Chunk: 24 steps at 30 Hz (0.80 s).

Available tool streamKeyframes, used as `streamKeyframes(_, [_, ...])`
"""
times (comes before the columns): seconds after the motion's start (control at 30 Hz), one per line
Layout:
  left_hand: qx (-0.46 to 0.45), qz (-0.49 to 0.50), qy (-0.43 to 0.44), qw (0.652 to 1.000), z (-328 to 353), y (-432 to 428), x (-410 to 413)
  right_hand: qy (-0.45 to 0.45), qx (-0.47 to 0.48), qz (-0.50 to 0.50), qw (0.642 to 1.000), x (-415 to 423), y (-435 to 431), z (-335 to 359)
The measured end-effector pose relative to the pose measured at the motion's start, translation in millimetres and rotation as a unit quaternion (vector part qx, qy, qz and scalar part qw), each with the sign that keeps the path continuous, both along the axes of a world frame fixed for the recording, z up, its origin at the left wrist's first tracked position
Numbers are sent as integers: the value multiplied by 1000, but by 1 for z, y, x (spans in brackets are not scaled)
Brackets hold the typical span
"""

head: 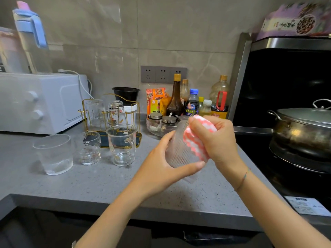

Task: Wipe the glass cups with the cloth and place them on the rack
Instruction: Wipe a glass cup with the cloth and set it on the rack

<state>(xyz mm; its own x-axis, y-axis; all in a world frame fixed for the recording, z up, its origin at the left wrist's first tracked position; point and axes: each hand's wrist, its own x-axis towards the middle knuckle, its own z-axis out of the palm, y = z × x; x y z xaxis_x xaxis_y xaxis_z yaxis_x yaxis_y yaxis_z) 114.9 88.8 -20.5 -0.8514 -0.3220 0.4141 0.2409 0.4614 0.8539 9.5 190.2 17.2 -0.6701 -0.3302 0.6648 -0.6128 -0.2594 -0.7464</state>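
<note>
My left hand (166,163) grips a ribbed glass cup (179,151), tilted, above the grey counter. My right hand (215,138) holds a pink-and-white cloth (194,142) pressed against the cup's side. Three more glass cups stand on the counter at the left: a wide ribbed one (53,154), a small one (90,148) and a handled one with a cartoon print (122,144). Behind them stands the gold wire rack (111,119) with two cups upside down on it: a plain ribbed one (95,111) and a printed one (116,111).
A white microwave (41,102) sits at the back left. Sauce bottles (176,97) and a clear tray of spice jars (161,124) stand against the wall. A lidded pot (302,126) rests on the black stove to the right. The counter edge (125,210) runs in front.
</note>
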Motion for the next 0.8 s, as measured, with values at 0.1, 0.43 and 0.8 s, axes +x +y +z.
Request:
streamKeyframes(0.1, [-25,-1,-3,1000,-6,-4,-3,-2,12,-4,1000,4,-2,-4])
streamKeyframes(0.43, [432,-238,-15,869,-30,-10,1,-106,-22,152,982,-2,-7,-17])
streamKeyframes(0.8, [502,-160,-16,850,-54,-23,-9,-273,13,-35,961,-52,-5,-61])
